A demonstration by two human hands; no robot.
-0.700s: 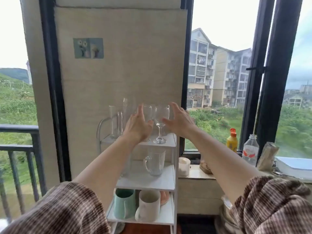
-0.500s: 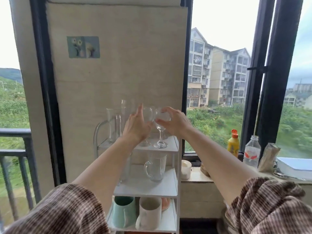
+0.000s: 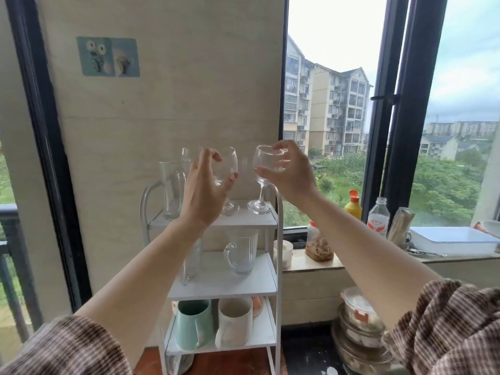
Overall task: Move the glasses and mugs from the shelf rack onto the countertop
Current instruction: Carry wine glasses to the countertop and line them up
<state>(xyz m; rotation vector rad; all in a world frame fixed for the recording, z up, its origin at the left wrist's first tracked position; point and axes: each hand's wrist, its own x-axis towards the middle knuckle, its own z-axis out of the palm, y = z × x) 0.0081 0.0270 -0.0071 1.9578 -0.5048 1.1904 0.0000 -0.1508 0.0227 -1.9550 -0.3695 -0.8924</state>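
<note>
Head view: on the top tier of the shelf rack (image 3: 266,220), two wine glasses are being grasped. The right hand (image 3: 290,173) is curled around the right wine glass (image 3: 266,169), foot seemingly on the shelf. The left hand (image 3: 201,189) is cupped, half-open, around the left wine glass (image 3: 226,169); contact cannot be confirmed. Each bowl should be gripped firmly and lifted vertically. Counted: two wine glasses, two tall glasses behind, one glass mug (image 3: 240,253), two ceramic mugs below.
</note>
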